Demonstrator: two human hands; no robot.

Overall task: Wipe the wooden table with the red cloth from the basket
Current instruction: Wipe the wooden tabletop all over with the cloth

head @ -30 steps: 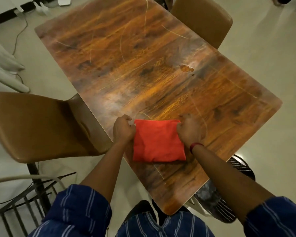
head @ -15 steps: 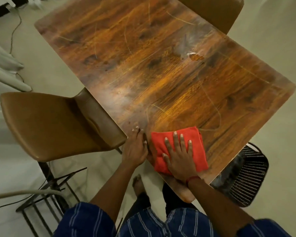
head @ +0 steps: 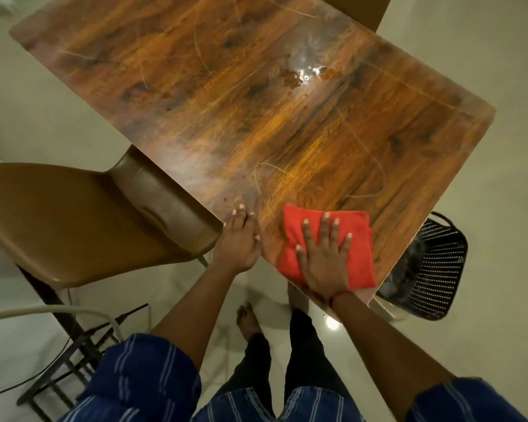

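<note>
The folded red cloth (head: 360, 236) lies flat on the near corner of the wooden table (head: 241, 117). My right hand (head: 325, 257) presses down on it with fingers spread and straight. My left hand (head: 238, 239) rests flat on the table's near edge, just left of the cloth and apart from it, holding nothing. A black perforated basket (head: 433, 266) stands on the floor under the table's right corner.
A brown chair (head: 83, 220) sits tucked against the table's left side, close to my left hand. Another brown chair back (head: 363, 10) shows at the far edge. A shiny stained patch (head: 305, 74) marks the tabletop. Cables and a metal frame (head: 73, 339) lie on the floor at lower left.
Both hands let go of the cloth's corners. My right hand now lies flat on the cloth and has slid it right toward the corner; my left hand rests on the table edge.
</note>
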